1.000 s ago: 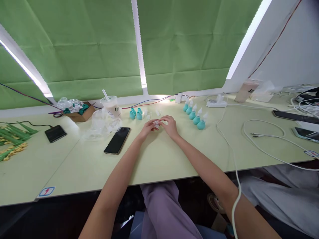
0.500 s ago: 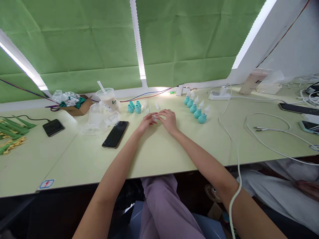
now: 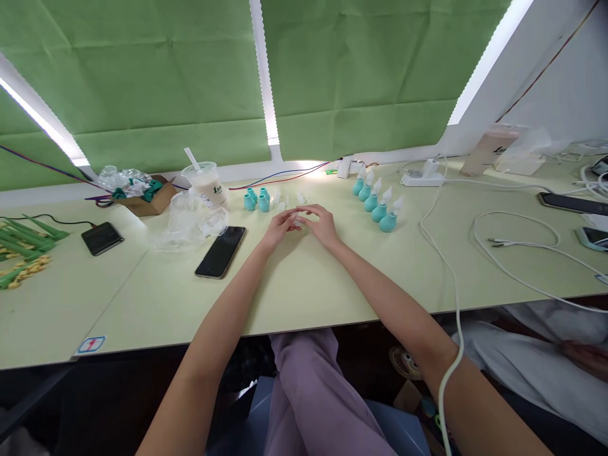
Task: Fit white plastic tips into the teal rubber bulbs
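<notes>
My left hand point(image 3: 281, 228) and my right hand point(image 3: 321, 224) meet over the middle of the table, fingers closed on a small clear plastic piece point(image 3: 297, 221). Fingertips cover much of it, so its exact shape is hidden. Just behind them lie several loose clear pieces point(image 3: 302, 198). To the left stands a cluster of small open turquoise bulbs point(image 3: 263, 202). On the right runs a row of turquoise bulbs point(image 3: 388, 221), each topped with a clear pointed nozzle point(image 3: 398, 203).
A black phone point(image 3: 221, 252) lies left of my arms, beside a crumpled plastic bag point(image 3: 183, 225) and a drink cup point(image 3: 206, 183). A cardboard box point(image 3: 159, 199) stands behind. White cable point(image 3: 450, 272) crosses my right forearm; a power strip point(image 3: 422, 180) sits at the back right.
My fingers have shifted slightly around the clear piece, which is now more covered. The right fingers reach further over it. The whole view has moved a little.
</notes>
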### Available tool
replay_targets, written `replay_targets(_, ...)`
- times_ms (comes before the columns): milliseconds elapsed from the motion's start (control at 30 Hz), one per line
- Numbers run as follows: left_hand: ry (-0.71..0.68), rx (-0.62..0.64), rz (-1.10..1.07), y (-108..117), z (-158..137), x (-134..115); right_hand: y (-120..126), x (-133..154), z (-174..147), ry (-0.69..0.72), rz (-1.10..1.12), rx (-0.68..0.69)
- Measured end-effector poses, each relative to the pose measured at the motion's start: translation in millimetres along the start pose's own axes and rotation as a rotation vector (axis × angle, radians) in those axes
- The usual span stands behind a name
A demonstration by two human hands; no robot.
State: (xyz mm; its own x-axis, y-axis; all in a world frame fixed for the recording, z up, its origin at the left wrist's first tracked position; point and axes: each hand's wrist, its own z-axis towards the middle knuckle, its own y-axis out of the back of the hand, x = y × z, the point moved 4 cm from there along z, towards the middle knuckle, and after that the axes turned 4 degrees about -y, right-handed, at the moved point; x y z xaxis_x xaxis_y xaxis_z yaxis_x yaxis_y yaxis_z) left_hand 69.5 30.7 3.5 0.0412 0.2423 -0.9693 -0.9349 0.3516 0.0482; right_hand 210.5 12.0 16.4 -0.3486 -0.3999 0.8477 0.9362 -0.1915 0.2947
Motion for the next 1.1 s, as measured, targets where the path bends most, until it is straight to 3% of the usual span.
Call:
replay_targets(167,-0.042,-0.035,0.022,-0.6,2.4,-0.4,-8.1,-14.7,2.3,-0.183,0.416,0.056)
replay_targets(367,-0.117,-0.089,0.113,-1.5,3.4,-1.0,-17.4,-17.5,-4.2,-0.412,0.616,0.158)
replay_targets(533,-0.138,-0.127,0.133,-1.7,1.9,-5.7,-16.0,-16.5,-5.9,-0.465,0.738,0.174)
replay_targets(767,-0.094,-0.117,0.114,-3.8,2.6,4.6,-20.9,-24.4,-6.1,-0.497,0.607,0.170)
replay_targets(833,-0.041,-0.143,0.119,0.5,4.5,12.6,-14.7,-23.8,-4.0,-0.470,0.415,0.114)
replay_targets(933,-0.013,-0.253,0.143,15.7,7.9,20.0,5.0,-10.9,3.1,-0.266,0.029,0.041)
replay_targets(1000,-0.006,-0.337,0.164,28.3,9.5,21.9,12.2,0.4,5.8,-0.132,-0.136,0.210)
replay_targets(1100,0.014,-0.416,0.180,42.6,10.5,23.0,11.6,8.2,-2.4,-0.096,-0.216,0.731)
